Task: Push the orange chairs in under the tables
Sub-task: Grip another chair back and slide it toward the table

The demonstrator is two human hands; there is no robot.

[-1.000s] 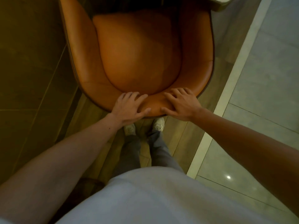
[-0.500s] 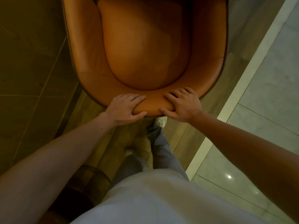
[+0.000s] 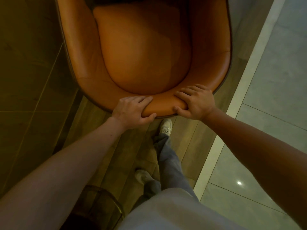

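The forward shoe is planted just behind the orange chair, so a toe could be struck if the stride is overrun. The chair's back rim is clamped by the left hand and right hand, fingers curled over it, thumbs beneath. No counter is seen beyond the seat; an uneven push could swing an arm into its edge.

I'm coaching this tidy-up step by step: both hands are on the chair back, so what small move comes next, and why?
Probably push the orange chair straight forward a little. The left hand and right hand both grip its back rim, and no table shows over the seat.
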